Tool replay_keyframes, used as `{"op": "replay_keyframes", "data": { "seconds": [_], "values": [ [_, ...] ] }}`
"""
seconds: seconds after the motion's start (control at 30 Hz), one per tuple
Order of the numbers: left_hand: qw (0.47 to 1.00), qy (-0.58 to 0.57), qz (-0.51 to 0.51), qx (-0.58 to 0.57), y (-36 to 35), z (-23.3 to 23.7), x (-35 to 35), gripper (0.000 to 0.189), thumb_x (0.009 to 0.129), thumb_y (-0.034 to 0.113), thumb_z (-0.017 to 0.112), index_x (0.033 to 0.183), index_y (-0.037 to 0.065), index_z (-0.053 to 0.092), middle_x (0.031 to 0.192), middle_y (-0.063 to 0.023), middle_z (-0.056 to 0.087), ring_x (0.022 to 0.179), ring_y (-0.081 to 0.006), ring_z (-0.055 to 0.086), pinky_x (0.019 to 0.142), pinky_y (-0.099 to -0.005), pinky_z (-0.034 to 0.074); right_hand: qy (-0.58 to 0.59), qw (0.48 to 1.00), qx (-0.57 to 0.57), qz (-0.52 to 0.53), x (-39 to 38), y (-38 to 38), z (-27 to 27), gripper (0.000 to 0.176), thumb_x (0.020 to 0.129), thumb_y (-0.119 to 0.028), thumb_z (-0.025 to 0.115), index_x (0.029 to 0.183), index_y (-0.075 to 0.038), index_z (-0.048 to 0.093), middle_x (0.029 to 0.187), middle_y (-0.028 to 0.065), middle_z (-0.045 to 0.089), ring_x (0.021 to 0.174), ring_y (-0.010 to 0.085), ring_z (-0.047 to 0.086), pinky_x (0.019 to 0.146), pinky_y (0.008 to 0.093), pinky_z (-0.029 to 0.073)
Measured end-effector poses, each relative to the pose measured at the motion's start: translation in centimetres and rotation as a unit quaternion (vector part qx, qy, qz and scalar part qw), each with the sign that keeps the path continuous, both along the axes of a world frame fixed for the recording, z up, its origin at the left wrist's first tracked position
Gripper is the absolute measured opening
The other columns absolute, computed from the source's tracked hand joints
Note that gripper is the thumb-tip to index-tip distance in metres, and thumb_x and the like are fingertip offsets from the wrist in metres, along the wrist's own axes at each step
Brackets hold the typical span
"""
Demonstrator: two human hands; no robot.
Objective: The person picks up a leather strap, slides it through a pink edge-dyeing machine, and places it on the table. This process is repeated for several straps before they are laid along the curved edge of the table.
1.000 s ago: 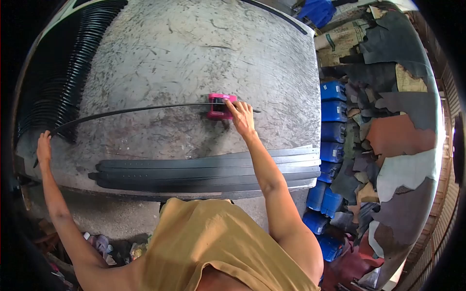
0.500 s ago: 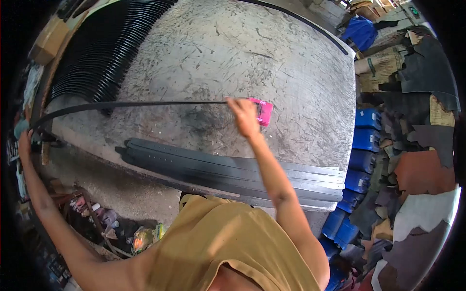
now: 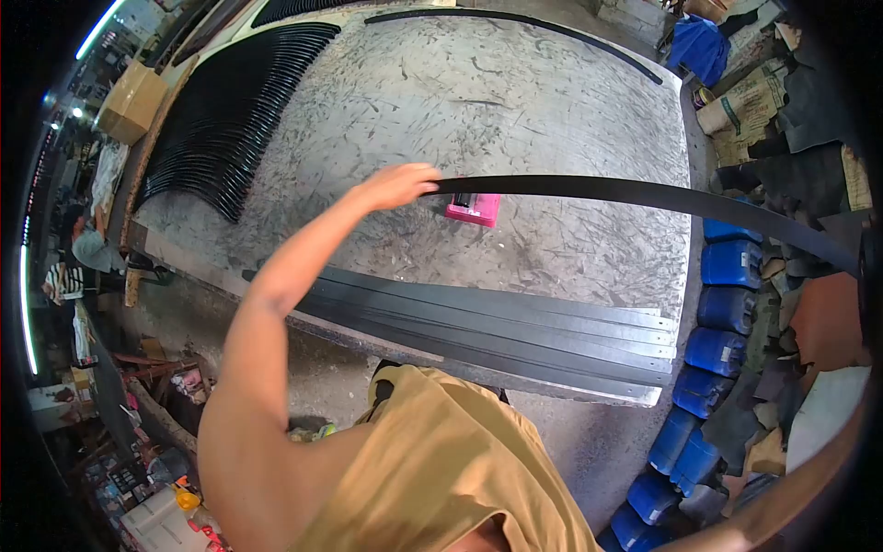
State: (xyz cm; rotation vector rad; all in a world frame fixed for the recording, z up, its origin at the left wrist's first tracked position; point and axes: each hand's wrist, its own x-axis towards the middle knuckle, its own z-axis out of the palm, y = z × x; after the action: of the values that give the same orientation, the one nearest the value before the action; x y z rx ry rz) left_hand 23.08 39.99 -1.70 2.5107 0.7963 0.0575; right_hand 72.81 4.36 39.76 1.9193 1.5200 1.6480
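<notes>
A long black strap [image 3: 589, 187] stretches over the table from near its middle to the far right of the view. My left hand [image 3: 400, 186] is closed on the strap's left end. At the right edge my right forearm [image 3: 800, 478] reaches toward the strap's other end, but the hand itself is lost beyond the dark rim. Just under the strap by my left hand lies a pink box [image 3: 473, 212], partly covered by the strap. Nearer my body, several flat dark strips with holes at their ends [image 3: 515, 317] lie side by side along the table's near edge.
The scuffed table [image 3: 368, 120] carries a row of glossy black straps [image 3: 221, 110] at left and a single strap [image 3: 515, 23] along the far edge. Blue jugs [image 3: 727, 308] line its right side, beside leather pieces [image 3: 832, 322]. A cardboard box [image 3: 133, 101] stands at left.
The strap swung from the left side to the right. My left hand came from the far left to mid-table, while my right hand moved from the middle beyond the right edge.
</notes>
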Motion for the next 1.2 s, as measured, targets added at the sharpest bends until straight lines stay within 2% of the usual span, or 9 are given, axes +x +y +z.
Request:
{"op": "replay_keyframes", "data": {
  "seconds": [0.07,0.23,0.8,0.93,0.97,1.03,1.07,1.13,1.2],
  "values": [
    [0.994,-0.055,-0.08,-0.049,1.3,-1.3,6.3,0.023,0.098,0.024,0.053,0.112,0.006,0.058,0.102,-0.0156,0.06,0.1,-0.036,0.058,0.082,-0.0433,0.046,-0.029,0.999,0.011,-0.036,0.4,-1.9,2.9,0.03,0.091,-0.007,0.051,0.114,-0.011,0.069,0.103,0.0123,0.068,0.095,0.0295,0.064,0.086,0.0388,0.049],
    [0.986,-0.069,-0.099,-0.112,2.1,-1.8,14.7,0.02,0.095,0.024,0.058,0.107,0.008,0.062,0.097,-0.015,0.067,0.094,-0.0336,0.063,0.08,-0.0424,0.047,-0.066,0.993,0.02,-0.099,1.1,-4.1,4.8,0.031,0.09,-0.005,0.052,0.114,-0.013,0.069,0.101,0.0129,0.067,0.093,0.0298,0.064,0.085,0.0402,0.049],
    [0.992,-0.052,-0.08,-0.077,1.8,-4.4,16.3,0.026,0.095,0.025,0.057,0.11,0.004,0.062,0.103,-0.0146,0.064,0.098,-0.0342,0.061,0.081,-0.0421,0.047,-0.093,0.96,-0.073,-0.253,10.2,-6.9,2.4,0.039,0.084,0.001,0.055,0.116,-0.017,0.069,0.095,0.0148,0.066,0.087,0.0311,0.064,0.081,0.0449,0.049],
    [0.997,-0.017,-0.057,-0.04,1.3,-4.9,14.6,0.026,0.095,0.025,0.057,0.11,0.005,0.063,0.101,-0.0149,0.064,0.098,-0.0342,0.061,0.081,-0.0429,0.048,-0.067,0.948,-0.138,-0.279,17.0,-8.8,-1.2,0.042,0.083,0.002,0.055,0.116,-0.018,0.069,0.094,0.0152,0.066,0.086,0.0314,0.064,0.081,0.046,0.049],
    [0.999,-0.008,-0.042,-0.031,1.4,-5.7,13.9,0.025,0.095,0.026,0.057,0.111,0.007,0.063,0.101,-0.0149,0.064,0.099,-0.035,0.061,0.082,-0.0443,0.048,-0.008,0.956,-0.139,-0.257,19.0,-9.5,-3.7,0.042,0.082,0.003,0.055,0.116,-0.018,0.069,0.094,0.0153,0.065,0.085,0.0314,0.064,0.08,0.0462,0.049],
    [0.999,0.002,-0.025,-0.024,1.3,-6.7,12.3,0.024,0.095,0.026,0.058,0.112,0.009,0.063,0.102,-0.0149,0.064,0.1,-0.0357,0.061,0.083,-0.0456,0.048,0.296,0.953,-0.048,-0.047,25.0,-12.0,-8.6,0.044,0.081,0.004,0.054,0.117,-0.017,0.068,0.087,0.017,0.064,0.081,0.0335,0.062,0.079,0.0472,0.048],
    [1.0,0.012,-0.02,0.001,1.3,-6.9,11.4,0.025,0.095,0.027,0.057,0.112,0.009,0.063,0.101,-0.0135,0.063,0.098,-0.035,0.061,0.082,-0.0451,0.048,0.297,0.952,-0.049,-0.047,28.0,-12.9,-11.6,0.044,0.081,0.004,0.054,0.117,-0.017,0.068,0.087,0.017,0.064,0.081,0.0335,0.062,0.079,0.0472,0.048],
    [0.999,0.024,-0.013,0.024,1.2,-7.6,9.6,0.025,0.096,0.027,0.056,0.112,0.01,0.063,0.1,-0.0122,0.062,0.097,-0.0343,0.06,0.081,-0.0446,0.049,0.146,0.961,-0.137,-0.19,32.6,-14.1,-18.1,0.06,0.081,0.003,0.057,0.135,-0.021,0.056,0.115,0.0058,0.063,0.098,0.0288,0.064,0.086,0.0391,0.052],
    [0.996,0.071,0.006,0.057,1.5,-8.0,7.8,0.022,0.096,0.027,0.056,0.111,0.012,0.061,0.098,-0.011,0.06,0.096,-0.0343,0.06,0.078,-0.0461,0.049,0.146,0.943,-0.16,-0.253,33.0,-13.5,-24.6,0.072,0.078,0.007,0.057,0.141,-0.026,0.049,0.119,0.0038,0.056,0.105,0.0255,0.06,0.085,0.0397,0.053]
  ]
}}
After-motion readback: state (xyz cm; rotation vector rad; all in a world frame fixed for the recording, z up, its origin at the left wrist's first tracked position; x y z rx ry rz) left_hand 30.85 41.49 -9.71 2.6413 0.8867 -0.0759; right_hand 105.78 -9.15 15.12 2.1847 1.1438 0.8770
